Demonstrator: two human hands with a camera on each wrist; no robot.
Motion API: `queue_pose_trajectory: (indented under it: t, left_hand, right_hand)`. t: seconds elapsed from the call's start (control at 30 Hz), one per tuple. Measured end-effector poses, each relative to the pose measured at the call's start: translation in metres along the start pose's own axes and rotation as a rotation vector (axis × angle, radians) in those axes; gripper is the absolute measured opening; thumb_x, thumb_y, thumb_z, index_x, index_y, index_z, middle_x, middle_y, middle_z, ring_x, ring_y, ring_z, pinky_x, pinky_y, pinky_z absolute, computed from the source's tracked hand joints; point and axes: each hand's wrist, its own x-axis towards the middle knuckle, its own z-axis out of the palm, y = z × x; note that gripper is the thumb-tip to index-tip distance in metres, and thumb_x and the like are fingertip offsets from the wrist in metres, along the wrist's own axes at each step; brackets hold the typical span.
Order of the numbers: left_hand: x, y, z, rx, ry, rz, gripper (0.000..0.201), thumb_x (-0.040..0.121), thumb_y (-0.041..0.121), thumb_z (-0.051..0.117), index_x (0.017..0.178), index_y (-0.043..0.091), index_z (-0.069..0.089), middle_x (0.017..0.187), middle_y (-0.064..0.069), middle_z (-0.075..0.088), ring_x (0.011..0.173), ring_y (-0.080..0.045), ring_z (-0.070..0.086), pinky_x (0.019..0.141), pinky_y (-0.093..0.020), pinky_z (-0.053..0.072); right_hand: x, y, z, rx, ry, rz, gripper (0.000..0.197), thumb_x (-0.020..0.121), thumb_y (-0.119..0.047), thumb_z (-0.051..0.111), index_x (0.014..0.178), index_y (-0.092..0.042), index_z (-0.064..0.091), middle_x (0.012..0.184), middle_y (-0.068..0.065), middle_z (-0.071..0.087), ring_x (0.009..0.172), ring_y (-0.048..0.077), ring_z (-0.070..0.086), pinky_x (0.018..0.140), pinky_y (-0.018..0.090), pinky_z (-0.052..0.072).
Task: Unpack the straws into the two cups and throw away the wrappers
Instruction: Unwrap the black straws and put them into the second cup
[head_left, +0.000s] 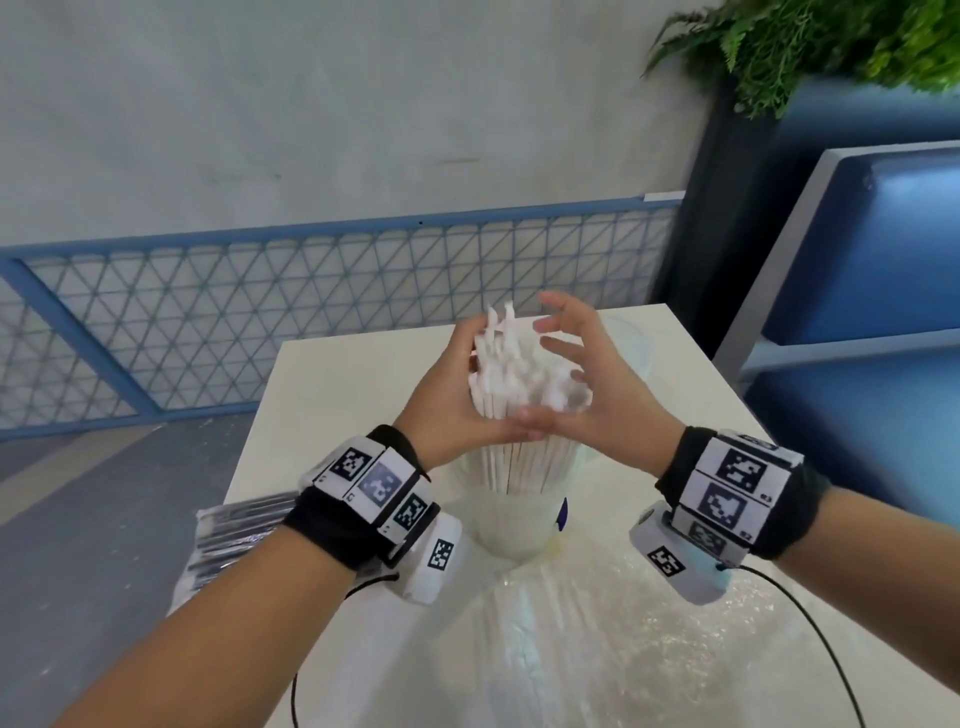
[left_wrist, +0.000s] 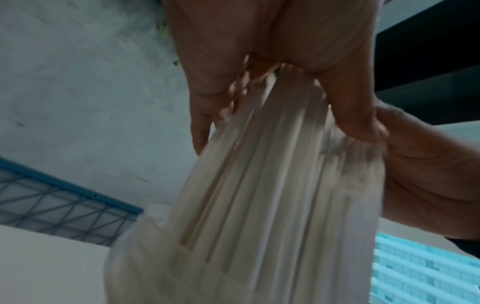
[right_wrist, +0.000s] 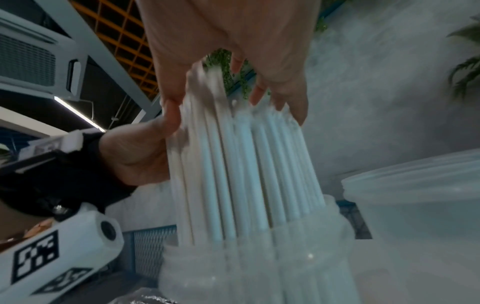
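I see the white straws (head_left: 511, 384) standing bunched in the near translucent cup (head_left: 514, 514) on the white worktop (head_left: 332, 395), tops fanned and blurred. My left hand (head_left: 457, 395) has its grip curled round the bundle's left side, while my right hand (head_left: 587, 384) cups the other side, thumb against the straws, fingers (head_left: 561, 345) spread and apart. A second clear cup (right_wrist: 415, 195) sits just beyond; crumpled clear wrapper film (head_left: 649, 639) lies near me, and a packet of dark straws (head_left: 239, 535) at the worktop's left edge.
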Motion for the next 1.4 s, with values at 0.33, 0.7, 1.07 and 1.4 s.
queue_pose_trajectory:
  t: [0.33, 0.7, 1.07, 1.4]
  left_hand:
    - [0.003, 0.008, 0.008, 0.731, -0.314, 0.002, 0.106, 0.075, 0.057, 0.064, 0.149, 0.012, 0.004, 0.158, -0.003, 0.01, 0.145, -0.011, 0.011, 0.119, -0.032, 0.012]
    - [0.024, 0.023, -0.009, 0.76, -0.203, 0.14, 0.104, 0.071, 0.08, 0.019, 0.15, 0.015, 0.001, 0.159, -0.001, -0.001, 0.146, -0.012, 0.003, 0.119, -0.047, 0.01]
    - [0.019, 0.008, -0.011, 0.383, -0.236, -0.163, 0.097, 0.068, 0.075, 0.016, 0.149, 0.022, 0.006, 0.158, 0.005, 0.008, 0.139, 0.0, 0.009, 0.119, -0.035, 0.009]
    - [-0.011, 0.005, 0.029, 0.22, 0.086, -0.222, 0.076, 0.082, 0.067, 0.042, 0.146, 0.038, 0.012, 0.157, 0.013, 0.012, 0.146, -0.01, 0.004, 0.117, -0.051, 0.008]
  right_hand:
    - [-0.008, 0.024, 0.019, -0.504, -0.277, -0.051, 0.073, 0.093, -0.058, 0.012, 0.143, -0.01, 0.032, 0.151, 0.005, 0.033, 0.143, 0.013, 0.018, 0.12, 0.038, 0.012]
    - [0.014, 0.014, 0.002, -0.444, 0.063, -0.143, 0.058, 0.092, -0.046, 0.033, 0.134, -0.008, 0.042, 0.137, 0.005, 0.044, 0.122, 0.018, 0.048, 0.101, 0.043, 0.042]
    - [0.007, 0.025, 0.001, -0.302, -0.102, 0.185, 0.059, 0.093, -0.043, 0.043, 0.145, -0.02, 0.026, 0.153, -0.005, 0.023, 0.141, 0.007, 0.02, 0.109, 0.02, 0.02]
    - [-0.03, 0.023, 0.022, -0.08, -0.087, 0.312, 0.092, 0.079, -0.046, 0.064, 0.148, -0.027, 0.007, 0.156, -0.005, 0.015, 0.143, 0.007, 0.016, 0.11, 0.021, 0.018]
